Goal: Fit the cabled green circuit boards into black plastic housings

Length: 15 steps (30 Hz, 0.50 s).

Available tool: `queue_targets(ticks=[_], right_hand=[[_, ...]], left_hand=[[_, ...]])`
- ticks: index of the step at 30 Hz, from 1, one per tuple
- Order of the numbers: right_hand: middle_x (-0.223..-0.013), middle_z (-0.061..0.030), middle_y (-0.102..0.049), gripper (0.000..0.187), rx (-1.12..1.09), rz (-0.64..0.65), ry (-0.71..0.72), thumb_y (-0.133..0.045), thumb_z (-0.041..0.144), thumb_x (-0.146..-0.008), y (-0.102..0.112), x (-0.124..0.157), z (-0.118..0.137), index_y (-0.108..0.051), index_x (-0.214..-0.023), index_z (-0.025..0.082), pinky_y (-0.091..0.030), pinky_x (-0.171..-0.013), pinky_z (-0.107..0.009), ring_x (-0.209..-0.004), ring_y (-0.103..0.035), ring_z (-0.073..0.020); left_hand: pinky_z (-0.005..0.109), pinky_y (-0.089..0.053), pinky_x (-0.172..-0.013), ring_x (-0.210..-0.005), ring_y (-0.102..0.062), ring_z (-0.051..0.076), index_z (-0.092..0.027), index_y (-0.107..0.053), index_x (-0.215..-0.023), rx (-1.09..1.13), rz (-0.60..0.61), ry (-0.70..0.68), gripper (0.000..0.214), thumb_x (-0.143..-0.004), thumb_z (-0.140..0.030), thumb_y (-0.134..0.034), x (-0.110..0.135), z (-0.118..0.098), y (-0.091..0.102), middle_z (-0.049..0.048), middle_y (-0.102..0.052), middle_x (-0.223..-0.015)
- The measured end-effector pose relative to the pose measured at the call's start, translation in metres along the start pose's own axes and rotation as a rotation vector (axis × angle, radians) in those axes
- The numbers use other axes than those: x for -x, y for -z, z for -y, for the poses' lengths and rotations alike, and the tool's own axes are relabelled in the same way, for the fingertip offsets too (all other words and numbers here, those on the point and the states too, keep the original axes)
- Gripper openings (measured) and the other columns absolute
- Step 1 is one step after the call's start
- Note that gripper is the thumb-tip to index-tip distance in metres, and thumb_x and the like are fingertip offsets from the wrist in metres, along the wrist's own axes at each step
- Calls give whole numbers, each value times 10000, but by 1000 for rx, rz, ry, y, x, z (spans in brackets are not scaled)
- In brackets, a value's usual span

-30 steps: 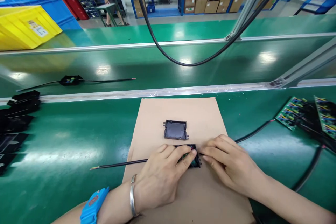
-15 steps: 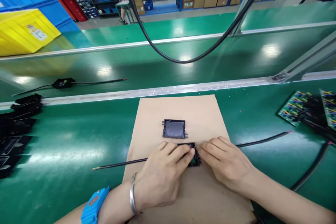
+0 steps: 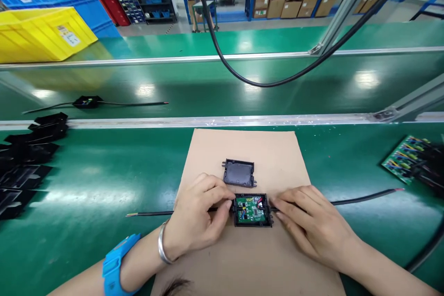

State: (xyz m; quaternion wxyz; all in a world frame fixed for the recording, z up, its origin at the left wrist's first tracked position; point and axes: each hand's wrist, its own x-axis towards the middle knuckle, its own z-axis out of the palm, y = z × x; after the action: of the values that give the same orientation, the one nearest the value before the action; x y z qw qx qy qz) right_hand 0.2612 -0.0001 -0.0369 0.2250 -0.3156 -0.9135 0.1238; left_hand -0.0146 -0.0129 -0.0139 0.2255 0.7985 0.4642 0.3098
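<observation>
A black plastic case half (image 3: 252,225) lies on the cardboard sheet, with a green circuit board (image 3: 250,209) and small coloured wires inside. My left hand (image 3: 204,212) pinches the black cable (image 3: 152,213) at the case's left side, thumb and forefinger close to the wall. At the opposite side my right hand (image 3: 308,222) has its fingers closed on the other black cable (image 3: 364,198) where it leaves the case. Just beyond lies a second black case half (image 3: 239,173), hollow side up. The cable parts under my fingers are hidden.
The cardboard sheet (image 3: 208,148) covers the middle of the green bench. Black case parts (image 3: 27,162) are heaped at left, circuit boards (image 3: 404,159) at right. Past the metal rail (image 3: 173,122) lies another cabled unit (image 3: 86,101). A thick black cable (image 3: 263,84) hangs overhead.
My left hand has moved left off the circuit board to the case's left cable entry, uncovering the board. My right hand stays at the right end. The camera view has shifted slightly.
</observation>
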Motion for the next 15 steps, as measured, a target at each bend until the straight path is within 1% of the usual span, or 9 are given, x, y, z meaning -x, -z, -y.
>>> queue_targets(ticks=[4, 7, 9, 13, 15], right_hand=[[-1011, -110, -597, 277, -4, 6, -11, -520, 85, -894, -2, 0, -2, -579, -1160, 135, -402, -756, -401, -893, -512, -234], [-1012, -103, -596, 267, -18, 18, -12, -519, 87, -896, -1, 0, -4, -586, -1149, 138, -396, -751, -393, -888, -503, -227], [-1006, -100, -592, 263, -32, -2, -8, -520, 75, -890, 2, -1, -1, -592, -1135, 134, -392, -749, -385, -880, -498, -220], [-970, -108, -575, 273, -57, -86, 2, -492, 34, -863, 10, -12, 21, -608, -1099, 108, -383, -748, -385, -858, -481, -219], [-910, -98, -563, 264, -37, -40, -17, -476, 72, -866, 11, -23, 37, -628, -1078, 114, -375, -712, -382, -814, -460, -224]], left_hand=[[354, -451, -693, -792, -526, 194, -171, -623, -852, -5, 43, 24, 134, -791, -133, -510, 2, -3, 2, 55, -582, -837], [369, -442, -701, -796, -518, 207, -173, -618, -842, -32, 103, 46, 122, -764, -142, -530, 3, -4, 3, 54, -587, -836], [374, -439, -708, -799, -517, 211, -178, -621, -843, -50, 132, 61, 120, -762, -147, -539, 3, -4, 3, 52, -594, -844], [380, -438, -722, -815, -521, 219, -183, -627, -845, -82, 162, 89, 113, -776, -160, -542, 2, -4, 2, 54, -602, -857], [381, -437, -728, -822, -521, 222, -183, -628, -846, -95, 173, 93, 111, -778, -165, -543, 1, -4, 2, 55, -601, -862]])
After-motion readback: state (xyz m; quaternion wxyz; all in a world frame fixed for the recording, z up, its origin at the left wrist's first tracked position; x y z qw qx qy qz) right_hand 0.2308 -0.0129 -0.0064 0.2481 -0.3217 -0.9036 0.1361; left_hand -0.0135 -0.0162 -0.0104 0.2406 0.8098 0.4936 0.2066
